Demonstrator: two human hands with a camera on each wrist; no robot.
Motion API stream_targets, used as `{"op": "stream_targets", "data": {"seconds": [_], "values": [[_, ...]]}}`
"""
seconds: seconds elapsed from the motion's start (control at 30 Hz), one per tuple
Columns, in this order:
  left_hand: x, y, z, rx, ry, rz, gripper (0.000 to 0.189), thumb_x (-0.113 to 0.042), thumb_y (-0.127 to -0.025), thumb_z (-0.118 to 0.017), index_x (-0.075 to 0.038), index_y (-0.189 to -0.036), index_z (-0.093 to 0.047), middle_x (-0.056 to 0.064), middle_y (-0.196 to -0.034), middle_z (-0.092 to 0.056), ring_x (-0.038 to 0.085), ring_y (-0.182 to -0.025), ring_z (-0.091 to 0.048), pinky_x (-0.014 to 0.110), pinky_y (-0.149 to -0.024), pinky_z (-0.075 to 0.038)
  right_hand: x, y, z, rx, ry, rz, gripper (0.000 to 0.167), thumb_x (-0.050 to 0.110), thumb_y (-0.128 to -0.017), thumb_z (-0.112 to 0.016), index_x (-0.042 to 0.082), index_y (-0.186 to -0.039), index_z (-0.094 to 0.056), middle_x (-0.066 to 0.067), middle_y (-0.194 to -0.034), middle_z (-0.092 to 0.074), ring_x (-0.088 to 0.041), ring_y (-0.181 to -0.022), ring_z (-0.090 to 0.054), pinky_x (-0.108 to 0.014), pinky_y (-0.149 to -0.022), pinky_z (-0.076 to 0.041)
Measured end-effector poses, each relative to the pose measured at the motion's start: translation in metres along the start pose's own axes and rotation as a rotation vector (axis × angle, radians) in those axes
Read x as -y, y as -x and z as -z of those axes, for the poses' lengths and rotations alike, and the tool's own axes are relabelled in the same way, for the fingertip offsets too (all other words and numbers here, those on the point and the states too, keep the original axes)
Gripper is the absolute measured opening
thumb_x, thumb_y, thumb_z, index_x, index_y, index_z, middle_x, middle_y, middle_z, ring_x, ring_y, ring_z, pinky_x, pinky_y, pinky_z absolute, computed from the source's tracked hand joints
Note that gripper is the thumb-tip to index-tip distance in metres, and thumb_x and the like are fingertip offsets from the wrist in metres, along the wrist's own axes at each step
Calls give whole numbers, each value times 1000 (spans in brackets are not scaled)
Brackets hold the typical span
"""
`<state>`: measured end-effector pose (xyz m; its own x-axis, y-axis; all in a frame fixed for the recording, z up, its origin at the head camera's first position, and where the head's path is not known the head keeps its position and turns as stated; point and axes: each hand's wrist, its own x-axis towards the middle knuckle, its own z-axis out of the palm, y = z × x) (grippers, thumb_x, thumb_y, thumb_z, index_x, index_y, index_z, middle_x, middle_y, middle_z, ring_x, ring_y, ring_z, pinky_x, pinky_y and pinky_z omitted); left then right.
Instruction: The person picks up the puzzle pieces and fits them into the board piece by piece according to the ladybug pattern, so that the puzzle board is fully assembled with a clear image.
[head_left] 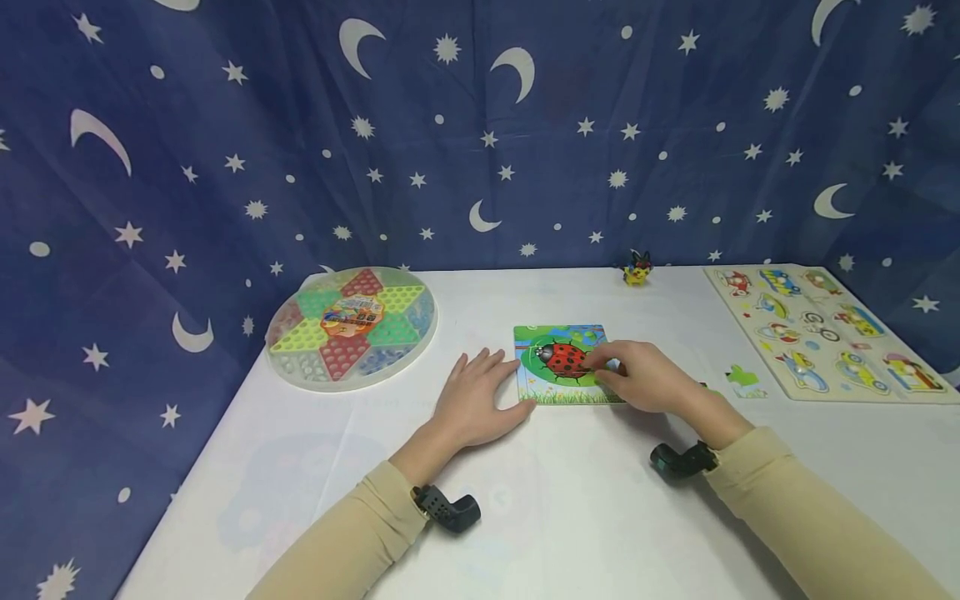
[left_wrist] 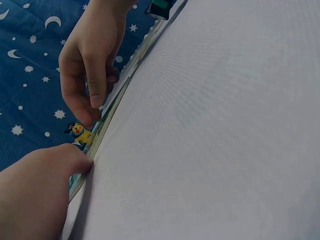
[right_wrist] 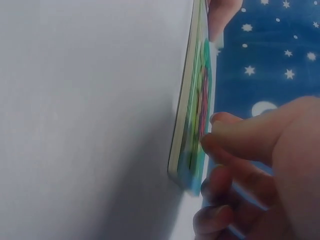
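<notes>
A square ladybug puzzle (head_left: 536, 392) lies on the white table, its red, black-spotted ladybug (head_left: 562, 358) on a green leaf. My left hand (head_left: 480, 404) rests at its left side, fingers spread and thumb along the near left corner. In the left wrist view the left thumb (left_wrist: 77, 159) touches the board's edge. From the right, my right hand (head_left: 648, 375) pinches a puzzle piece at the ladybug's rear end, with thumb and forefinger right at the picture's surface. The fingertips hide most of that piece. The right wrist view shows the board (right_wrist: 182, 115) edge-on beside these fingers.
A loose green puzzle piece (head_left: 742, 377) lies right of the right hand. Farther right is a wooden vehicle-picture board (head_left: 757, 333). A round Chinese checkers board (head_left: 393, 367) lies at left, and a small yellow figure (head_left: 637, 271) stands at the back before the starry blue curtain (head_left: 465, 100).
</notes>
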<state>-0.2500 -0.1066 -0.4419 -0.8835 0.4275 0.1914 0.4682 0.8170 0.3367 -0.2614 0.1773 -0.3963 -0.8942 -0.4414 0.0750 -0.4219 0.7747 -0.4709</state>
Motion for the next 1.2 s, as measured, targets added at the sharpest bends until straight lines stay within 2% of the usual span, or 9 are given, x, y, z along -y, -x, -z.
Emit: {"op": "stream_targets", "data": {"seconds": [0.17,0.77,1.2], "values": [[-2,0,2,2,0,-2,71,-60,-93,-58,-17,-150,-54,10,-157,-46,31,-150,-32,51,-124,-13,-6,6,5,-12,-13,-14,19,5,-97,-67,9,-114,-75,-5,-108,-72,-14,-65,-54,-33,-61,-48],[-1,0,1,5,-4,5,72,-62,-93,-58,-17,-150,-54,9,-157,-45,31,-150,-31,51,-124,-14,-32,22,21,-34,50,-96,23,7,-97,-66,9,-120,-71,-8,-111,-71,-17,-72,-55,-36,-68,-49],[-1,0,0,-9,3,-4,72,-61,-93,-58,-16,-149,-55,11,-156,-46,32,-150,-33,52,-124,-15,-47,33,30,-10,47,-161,21,7,-97,-66,6,-117,-72,-10,-111,-70,-18,-74,-55,-34,-65,-49]]}}
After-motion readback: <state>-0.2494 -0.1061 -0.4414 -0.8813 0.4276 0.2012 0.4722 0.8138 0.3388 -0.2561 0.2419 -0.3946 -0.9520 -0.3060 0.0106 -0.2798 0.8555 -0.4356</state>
